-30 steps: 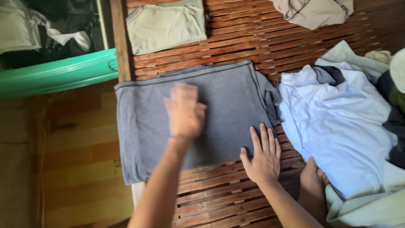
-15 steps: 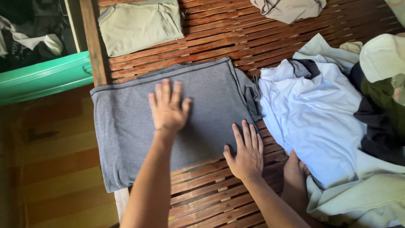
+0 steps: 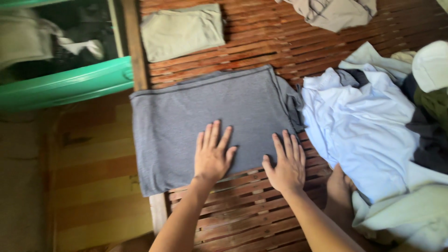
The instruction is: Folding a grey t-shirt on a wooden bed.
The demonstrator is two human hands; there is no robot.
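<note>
Slatted wooden platform [image 3: 261,219] underneath, and both hands are flat on the grey cloth [image 3: 210,121], which overhangs its left edge. Left hand [image 3: 212,156] has fingers spread; right hand [image 3: 285,165] likewise, at the near hem. White pile [image 3: 368,135] runs off frame right; green bin [image 3: 65,84] is blurred.

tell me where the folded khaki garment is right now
In the head view the folded khaki garment lies at the top, left of centre, on the wooden slats, just beyond the grey cloth that both hands press on.
</note>
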